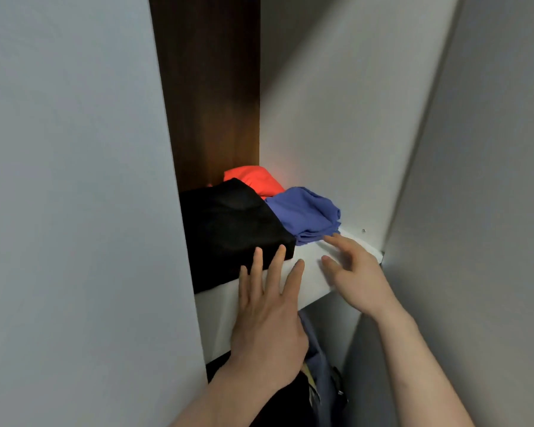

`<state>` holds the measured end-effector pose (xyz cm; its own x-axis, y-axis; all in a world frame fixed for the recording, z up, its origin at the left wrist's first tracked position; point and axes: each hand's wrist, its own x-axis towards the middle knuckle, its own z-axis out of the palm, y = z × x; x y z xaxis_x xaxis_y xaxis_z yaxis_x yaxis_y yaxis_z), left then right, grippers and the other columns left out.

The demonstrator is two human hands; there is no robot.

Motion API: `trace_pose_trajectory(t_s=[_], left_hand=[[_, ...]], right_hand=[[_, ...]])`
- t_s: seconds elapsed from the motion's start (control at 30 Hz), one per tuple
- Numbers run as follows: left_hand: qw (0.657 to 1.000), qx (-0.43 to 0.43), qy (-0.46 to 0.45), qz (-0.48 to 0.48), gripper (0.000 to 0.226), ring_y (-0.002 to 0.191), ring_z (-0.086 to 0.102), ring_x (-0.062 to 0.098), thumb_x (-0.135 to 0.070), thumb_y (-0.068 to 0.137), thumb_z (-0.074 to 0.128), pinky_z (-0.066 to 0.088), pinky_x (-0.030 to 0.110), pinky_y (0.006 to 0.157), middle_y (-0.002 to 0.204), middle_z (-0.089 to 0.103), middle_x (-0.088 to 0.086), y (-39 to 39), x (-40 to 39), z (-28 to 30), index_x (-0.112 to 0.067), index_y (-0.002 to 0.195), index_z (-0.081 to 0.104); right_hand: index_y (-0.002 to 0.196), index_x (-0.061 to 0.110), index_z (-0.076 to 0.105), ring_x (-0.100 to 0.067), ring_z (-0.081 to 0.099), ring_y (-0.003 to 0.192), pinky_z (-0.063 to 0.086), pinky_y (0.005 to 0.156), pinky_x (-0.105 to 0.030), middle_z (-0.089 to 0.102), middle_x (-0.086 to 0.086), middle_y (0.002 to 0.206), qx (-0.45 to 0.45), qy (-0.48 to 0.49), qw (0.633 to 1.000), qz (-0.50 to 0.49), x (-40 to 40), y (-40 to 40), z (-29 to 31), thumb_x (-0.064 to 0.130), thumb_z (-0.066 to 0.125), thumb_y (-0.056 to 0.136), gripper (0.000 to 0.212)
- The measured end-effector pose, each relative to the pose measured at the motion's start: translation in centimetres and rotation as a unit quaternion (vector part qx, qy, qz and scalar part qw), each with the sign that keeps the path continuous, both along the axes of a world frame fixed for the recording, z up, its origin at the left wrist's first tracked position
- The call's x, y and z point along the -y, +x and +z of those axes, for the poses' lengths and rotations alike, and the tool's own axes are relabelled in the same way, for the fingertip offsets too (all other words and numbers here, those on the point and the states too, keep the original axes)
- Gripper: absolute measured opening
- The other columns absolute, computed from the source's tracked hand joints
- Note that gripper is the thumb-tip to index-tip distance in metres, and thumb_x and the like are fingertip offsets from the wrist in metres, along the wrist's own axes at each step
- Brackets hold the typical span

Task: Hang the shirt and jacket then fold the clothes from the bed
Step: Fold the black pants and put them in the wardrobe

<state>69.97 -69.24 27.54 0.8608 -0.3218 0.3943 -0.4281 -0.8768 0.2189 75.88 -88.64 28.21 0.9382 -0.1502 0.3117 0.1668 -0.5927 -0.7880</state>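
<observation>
Three folded garments lie on a white wardrobe shelf: a black one at the front left, a blue one to its right, and a red one behind them. My left hand is flat with straight fingers, its fingertips touching the front edge of the black garment. My right hand hovers over the shelf with relaxed spread fingers, its fingertips just beside the blue garment. Neither hand holds anything.
Grey wardrobe doors stand at the left and right of the narrow opening. A dark wooden back panel rises behind the shelf. Below the shelf hang a blue-grey garment and a dark one.
</observation>
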Motion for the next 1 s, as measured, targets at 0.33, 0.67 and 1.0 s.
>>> trace_pose_trajectory(t_s=[0.33,0.67,1.0], left_hand=[[0.983,-0.027,0.118,-0.141,0.072,0.138,0.051,0.040,-0.032,0.065,0.065,0.029,0.054,0.113,0.145,0.060,0.007,-4.3,-2.4,-3.0,-0.018,0.136,0.065],[0.960,-0.058,0.090,-0.257,0.089,0.141,0.047,0.040,-0.007,0.052,0.075,0.014,0.059,0.115,0.143,0.057,0.005,-8.6,-2.9,-7.2,-0.026,0.137,0.060],[0.926,-0.184,0.111,-0.309,0.079,0.157,0.000,0.027,-0.015,0.092,0.053,-0.001,0.052,0.127,0.168,0.010,-0.005,-12.3,-5.0,-12.5,-0.035,0.160,0.018]], right_hand=[[0.152,0.040,0.045,-0.001,0.020,0.151,0.012,0.118,-0.013,0.026,0.021,0.163,-0.048,-0.141,0.985,-0.085,0.3,-13.5,-5.2,0.030,0.064,0.099,0.057],[0.157,0.031,0.038,-0.015,0.021,0.155,0.012,0.119,-0.015,0.021,0.004,0.167,-0.229,-0.166,0.940,-0.190,-2.2,-24.0,-11.5,0.038,0.063,0.097,0.065],[0.156,0.033,0.036,-0.020,0.023,0.154,0.028,0.122,-0.033,0.020,0.006,0.168,-0.359,-0.098,0.870,-0.324,-8.6,-40.0,-17.0,0.038,0.062,0.097,0.065]])
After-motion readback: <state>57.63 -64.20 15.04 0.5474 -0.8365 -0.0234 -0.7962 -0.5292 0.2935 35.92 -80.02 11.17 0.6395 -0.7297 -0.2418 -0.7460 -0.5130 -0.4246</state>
